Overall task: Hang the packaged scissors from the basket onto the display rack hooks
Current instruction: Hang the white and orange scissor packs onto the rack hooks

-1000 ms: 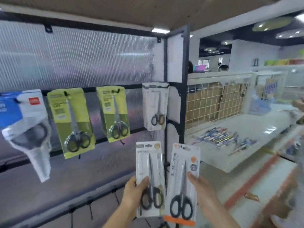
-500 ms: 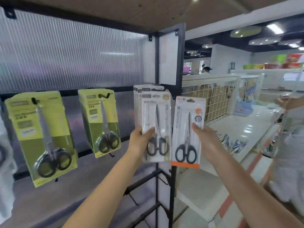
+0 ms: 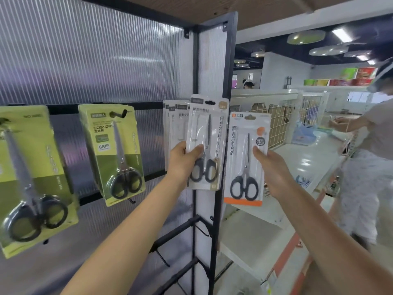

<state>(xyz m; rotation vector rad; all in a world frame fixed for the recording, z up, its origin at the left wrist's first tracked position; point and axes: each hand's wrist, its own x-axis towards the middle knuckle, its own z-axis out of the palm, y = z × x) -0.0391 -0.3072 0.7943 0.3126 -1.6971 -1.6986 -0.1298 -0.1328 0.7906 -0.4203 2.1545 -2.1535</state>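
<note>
1. Green packs (image 3: 113, 154) hang on hooks at far left.
2. The left hand (image 3: 182, 162) pinches a grey pack (image 3: 207, 143) against the white packs (image 3: 175, 128) already hung; if its slot misses the hidden hook, it may drop.
3. The right hand (image 3: 274, 173) grips an orange pack (image 3: 246, 158), unhung, beside the frame (image 3: 223, 124); it could snag there.

The green scissors pack (image 3: 112, 154) hanging on the rack reads "SCISSORS" near its top, with a white "GRIP" label lower down. The orange-trimmed scissors pack (image 3: 246, 160) held in the right hand (image 3: 274, 173) carries "SCISSORS" printed vertically along its left edge. Other print on the packs is too blurred to read.
</note>
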